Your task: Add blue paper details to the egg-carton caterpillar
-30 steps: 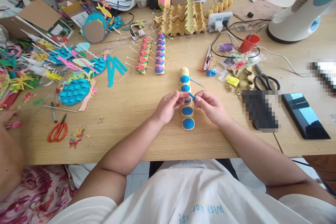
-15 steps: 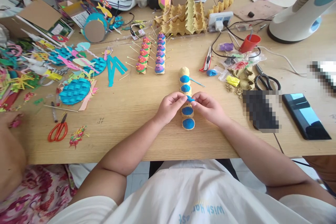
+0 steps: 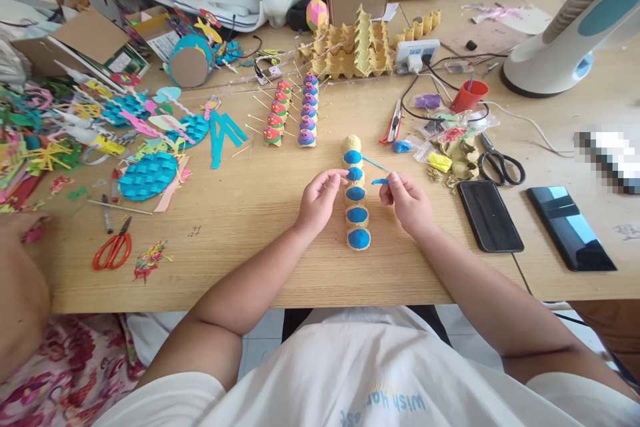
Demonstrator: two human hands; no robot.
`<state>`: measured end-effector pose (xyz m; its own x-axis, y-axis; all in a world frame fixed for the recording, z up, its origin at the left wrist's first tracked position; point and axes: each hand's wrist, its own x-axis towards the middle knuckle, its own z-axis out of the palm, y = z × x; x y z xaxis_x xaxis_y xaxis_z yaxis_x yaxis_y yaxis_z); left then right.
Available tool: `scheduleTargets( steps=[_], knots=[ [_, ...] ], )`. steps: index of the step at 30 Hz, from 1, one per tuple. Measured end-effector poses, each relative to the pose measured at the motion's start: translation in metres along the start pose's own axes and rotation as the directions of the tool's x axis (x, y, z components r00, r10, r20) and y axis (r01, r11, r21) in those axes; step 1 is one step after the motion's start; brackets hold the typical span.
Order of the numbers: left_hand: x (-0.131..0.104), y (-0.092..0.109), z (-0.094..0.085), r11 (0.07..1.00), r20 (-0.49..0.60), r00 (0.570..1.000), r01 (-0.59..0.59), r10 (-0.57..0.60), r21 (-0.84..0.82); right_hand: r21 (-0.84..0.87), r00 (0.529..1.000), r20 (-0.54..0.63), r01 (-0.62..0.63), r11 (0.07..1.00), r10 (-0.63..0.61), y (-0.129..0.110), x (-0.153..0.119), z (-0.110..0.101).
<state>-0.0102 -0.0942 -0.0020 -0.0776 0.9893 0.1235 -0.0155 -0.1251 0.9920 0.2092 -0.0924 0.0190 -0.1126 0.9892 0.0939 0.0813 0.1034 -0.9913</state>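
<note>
On the wooden table [image 3: 240, 247], the left hand [image 3: 317, 205], left of the blue-patched carton strip [image 3: 357, 215], had thumb and finger close, any hold impossible to tell; right of the strip, the right hand [image 3: 411, 205] pinched a blue piece [image 3: 379, 181], partly hidden by fingers.

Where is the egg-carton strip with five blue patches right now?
In the head view, the egg-carton strip lies near centre, between the left hand and right hand.

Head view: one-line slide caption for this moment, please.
Right hand pinching blue modelling clay beside an egg-carton strip with five blue-topped cups, left hand at its opposite side.
</note>
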Motion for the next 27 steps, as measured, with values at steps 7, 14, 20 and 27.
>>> scheduleTargets(
  steps=[7,14,20,27],
  knots=[
    [0.012,-0.011,-0.001,0.998,-0.154,0.987,0.049,-0.056,-0.048,0.037,0.984,-0.175,0.040,0.999,-0.033,0.009,0.008,-0.007],
    [0.023,-0.007,-0.001,0.995,-0.227,0.974,-0.001,-0.022,-0.104,0.165,0.985,-0.159,-0.042,0.985,0.069,-0.010,0.020,-0.015],
    [0.032,-0.002,-0.003,0.992,-0.256,0.967,-0.018,-0.016,-0.128,0.067,0.995,-0.095,0.028,0.997,-0.022,-0.027,0.054,-0.012],
    [0.069,-0.002,-0.002,0.994,-0.188,0.982,-0.024,0.003,-0.110,-0.091,0.983,-0.027,0.180,0.979,-0.183,-0.014,0.090,0.002]
  ],
)
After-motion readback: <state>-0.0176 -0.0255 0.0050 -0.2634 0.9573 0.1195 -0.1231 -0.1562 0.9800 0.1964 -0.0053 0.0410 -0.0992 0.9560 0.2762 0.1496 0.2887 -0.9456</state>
